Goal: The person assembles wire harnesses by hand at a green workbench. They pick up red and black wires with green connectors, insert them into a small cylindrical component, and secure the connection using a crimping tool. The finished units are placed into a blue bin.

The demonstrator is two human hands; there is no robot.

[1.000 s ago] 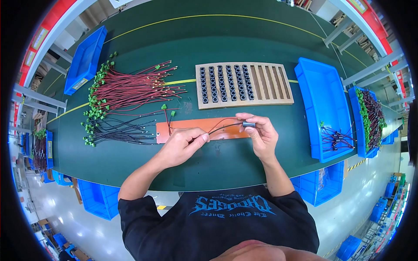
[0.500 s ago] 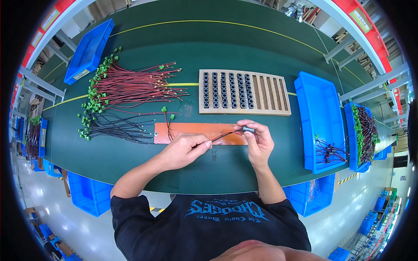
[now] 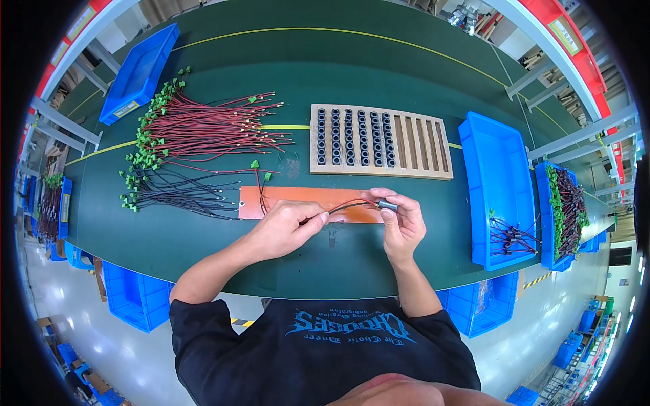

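Observation:
My left hand [image 3: 288,227] is closed on a pair of wires, one red and one black [image 3: 349,205], above an orange mat [image 3: 311,196]. The pair runs on to my right hand [image 3: 404,227], whose thumb and fingers pinch a small dark grey cylinder [image 3: 387,204]. At the cylinder's left end the wires meet it; whether they pass inside is hidden by the fingers. Behind my left hand, the wires lead back to green connectors [image 3: 254,164]. Beyond the mat, a wooden rack [image 3: 382,172] holds rows of similar dark cylinders, with bare slots on its right side.
Red wires [image 3: 210,132] and black wires [image 3: 183,195] with green connectors lie at left. A blue bin [image 3: 139,74] stands behind them. At right, a blue bin [image 3: 497,155] holds wires with dark cylinders, and another blue bin [image 3: 550,230] is filled with wire bundles.
Between my hands the red and black wires now bow apart, where they ran closer together before. Both hands keep their hold and have barely moved.

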